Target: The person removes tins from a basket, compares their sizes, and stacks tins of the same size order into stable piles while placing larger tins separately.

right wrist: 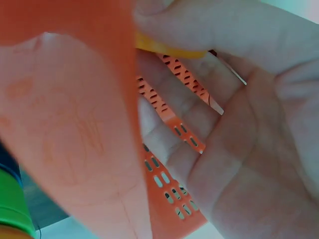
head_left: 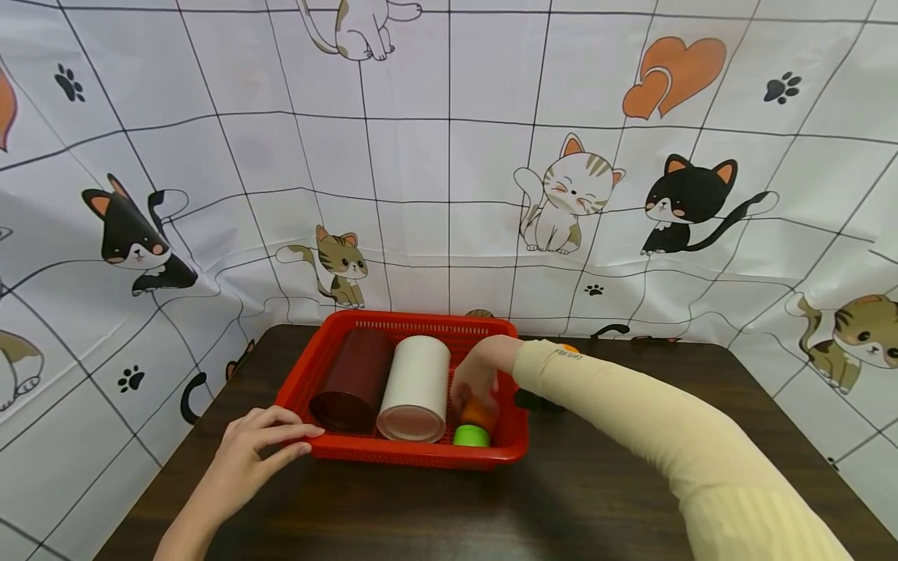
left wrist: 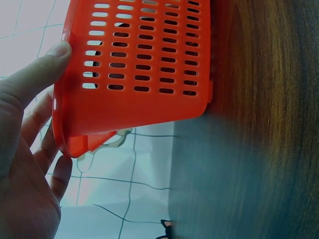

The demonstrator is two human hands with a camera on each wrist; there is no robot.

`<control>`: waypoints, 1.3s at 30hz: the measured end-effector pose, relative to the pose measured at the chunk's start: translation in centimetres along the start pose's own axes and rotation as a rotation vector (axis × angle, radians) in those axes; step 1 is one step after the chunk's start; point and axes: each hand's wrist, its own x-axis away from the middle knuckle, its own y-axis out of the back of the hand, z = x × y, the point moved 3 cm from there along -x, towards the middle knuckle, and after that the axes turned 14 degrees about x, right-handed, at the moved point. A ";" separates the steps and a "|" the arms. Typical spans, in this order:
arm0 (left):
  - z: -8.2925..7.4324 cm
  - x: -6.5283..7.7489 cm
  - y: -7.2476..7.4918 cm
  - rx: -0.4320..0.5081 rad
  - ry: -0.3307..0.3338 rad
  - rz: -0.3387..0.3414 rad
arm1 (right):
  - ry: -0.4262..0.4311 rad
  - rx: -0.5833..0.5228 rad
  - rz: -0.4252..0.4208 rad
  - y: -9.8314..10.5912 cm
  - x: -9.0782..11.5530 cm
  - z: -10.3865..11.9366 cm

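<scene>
The person's left hand point(head_left: 256, 452) pinches the front-left corner rim of the red basket point(head_left: 400, 453), a slotted plastic tray on the dark wood desk point(head_left: 421, 510). The right hand point(head_left: 480, 374), reaching into the basket's right side, grasps an orange item point(head_left: 481, 414); a bright green round part point(head_left: 471, 436) adjoins it toward the basket's front wall. In the basket's left lies a glossy maroon cylinder point(head_left: 356, 378), and in its middle a matte cream-white cylinder point(head_left: 418, 378) with a pinkish end.

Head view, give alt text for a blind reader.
A person's right hand holds an orange-and-green object in a red basket, beside a white cylinder and a dark red cylinder; the left hand grips its rim.
</scene>
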 end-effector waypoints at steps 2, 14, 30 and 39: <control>0.0 -0.1 0.0 -0.006 -0.008 -0.002 | 0.002 -0.005 -0.008 0.0 0.2 -0.2; -0.1 -0.1 -0.3 -0.016 -0.016 -0.002 | 0.049 -0.103 -0.149 0.3 2.6 -1.4; -0.1 -0.2 -0.1 -0.013 -0.066 -0.017 | 0.046 -0.190 -0.386 1.1 7.3 -3.0; 0.0 -0.2 -0.1 0.006 -0.097 -0.017 | 0.088 -0.298 -0.489 0.6 9.6 -3.6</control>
